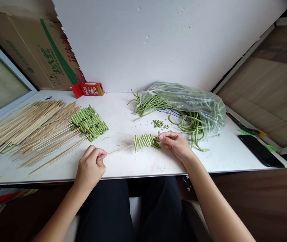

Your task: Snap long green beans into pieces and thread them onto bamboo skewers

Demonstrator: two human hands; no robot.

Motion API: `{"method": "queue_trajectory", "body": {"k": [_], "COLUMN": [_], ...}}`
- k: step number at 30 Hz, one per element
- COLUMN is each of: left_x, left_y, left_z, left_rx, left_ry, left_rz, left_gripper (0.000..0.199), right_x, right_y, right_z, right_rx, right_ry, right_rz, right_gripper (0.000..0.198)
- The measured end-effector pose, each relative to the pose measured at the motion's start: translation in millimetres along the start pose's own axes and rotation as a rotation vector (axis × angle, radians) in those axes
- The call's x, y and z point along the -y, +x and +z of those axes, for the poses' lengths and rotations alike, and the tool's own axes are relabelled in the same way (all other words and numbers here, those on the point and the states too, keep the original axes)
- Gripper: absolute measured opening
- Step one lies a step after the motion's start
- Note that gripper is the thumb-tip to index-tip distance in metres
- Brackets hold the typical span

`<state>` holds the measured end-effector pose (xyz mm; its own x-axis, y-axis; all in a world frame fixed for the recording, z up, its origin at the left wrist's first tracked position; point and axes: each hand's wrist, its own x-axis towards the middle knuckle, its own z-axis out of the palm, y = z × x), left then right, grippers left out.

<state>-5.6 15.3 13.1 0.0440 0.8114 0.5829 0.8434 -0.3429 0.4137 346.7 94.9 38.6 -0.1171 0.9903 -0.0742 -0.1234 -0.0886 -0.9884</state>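
Observation:
My left hand is closed on the bare end of a thin wooden skewer. Several short green bean pieces are threaded crosswise along the skewer's other part. At its tip my right hand pinches a bean piece between thumb and fingers; whether the tip pierces it I cannot tell. Some loose cut bean pieces lie on the table just beneath the threaded ones. Left of them rests a stack of loaded bean skewers, their bare ends pointing left.
Many bare skewers spread over the white table at left. A clear plastic bag of long beans lies at back right, bean trimmings before it. A red box stands behind. A black phone lies at right.

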Motion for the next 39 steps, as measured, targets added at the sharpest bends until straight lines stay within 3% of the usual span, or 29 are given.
{"method": "queue_trajectory", "body": {"k": [39], "left_x": [-1.8], "left_y": [-0.3], "left_z": [-0.9], "left_rx": [0.025], "left_ry": [0.000], "left_rz": [0.040], "left_gripper": [0.027], "right_x": [0.1], "right_y": [-1.4], "right_z": [3.2], "right_rx": [0.014], "right_ry": [-0.143], "right_rz": [-0.009], "right_gripper": [0.033]}}
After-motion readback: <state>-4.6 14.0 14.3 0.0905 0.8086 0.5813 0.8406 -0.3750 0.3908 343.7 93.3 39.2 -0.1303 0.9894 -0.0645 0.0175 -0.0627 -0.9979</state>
